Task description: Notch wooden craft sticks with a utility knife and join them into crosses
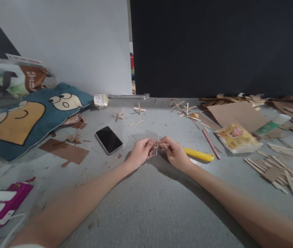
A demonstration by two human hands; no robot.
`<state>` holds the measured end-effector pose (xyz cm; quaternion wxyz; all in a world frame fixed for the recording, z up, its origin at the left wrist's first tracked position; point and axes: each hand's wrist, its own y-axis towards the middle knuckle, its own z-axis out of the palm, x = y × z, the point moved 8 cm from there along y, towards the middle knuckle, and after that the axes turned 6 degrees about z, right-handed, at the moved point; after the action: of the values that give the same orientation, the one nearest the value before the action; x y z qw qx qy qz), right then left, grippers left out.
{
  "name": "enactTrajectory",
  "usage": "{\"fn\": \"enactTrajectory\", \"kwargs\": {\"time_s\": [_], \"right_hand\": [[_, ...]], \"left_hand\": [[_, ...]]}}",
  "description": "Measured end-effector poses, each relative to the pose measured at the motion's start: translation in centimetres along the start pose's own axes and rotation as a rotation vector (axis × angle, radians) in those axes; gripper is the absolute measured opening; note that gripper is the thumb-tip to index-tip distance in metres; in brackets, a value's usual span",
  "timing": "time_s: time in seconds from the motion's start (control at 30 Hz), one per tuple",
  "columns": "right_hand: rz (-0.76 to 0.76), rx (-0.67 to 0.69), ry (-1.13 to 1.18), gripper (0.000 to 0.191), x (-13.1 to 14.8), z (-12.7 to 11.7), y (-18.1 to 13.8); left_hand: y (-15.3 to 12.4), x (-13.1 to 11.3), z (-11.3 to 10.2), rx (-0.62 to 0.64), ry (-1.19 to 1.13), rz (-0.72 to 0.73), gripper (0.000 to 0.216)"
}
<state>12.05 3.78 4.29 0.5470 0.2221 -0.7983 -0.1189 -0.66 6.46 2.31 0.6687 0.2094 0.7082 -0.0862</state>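
My left hand [140,152] and my right hand [175,153] meet over the grey floor, both pinched on a small cross of thin wooden sticks [158,144]. One stick stands upright between the fingertips and another runs across it. A yellow utility knife [198,155] lies just right of my right hand. A black phone [109,139] lies face up to the left of my left hand.
Finished stick crosses [139,109] lie farther back. Cardboard sheets [236,113], a yellow packet [236,137], a pink pencil [211,144] and loose sticks [278,172] fill the right. A blue cushion [27,117], brown cardboard scraps [65,151] and a magenta box [4,206] are left.
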Motion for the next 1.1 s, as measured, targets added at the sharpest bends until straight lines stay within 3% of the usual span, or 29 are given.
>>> {"fn": "enactTrajectory", "kwargs": {"time_s": [0.37,0.7,1.1], "right_hand": [[0.011,0.037,-0.083,0.017,0.04,0.04,0.61],[-0.067,0.064,-0.117,0.024,0.46,-0.09,0.89],[0.0,0.12,-0.001,0.025,0.1,-0.05,0.78]], "left_hand": [[0.23,0.92,0.44,-0.021,-0.088,-0.031,0.055],[0.03,0.37,0.17,-0.039,0.047,0.015,0.055],[0.36,0.81,0.19,-0.012,-0.082,-0.027,0.05]]}}
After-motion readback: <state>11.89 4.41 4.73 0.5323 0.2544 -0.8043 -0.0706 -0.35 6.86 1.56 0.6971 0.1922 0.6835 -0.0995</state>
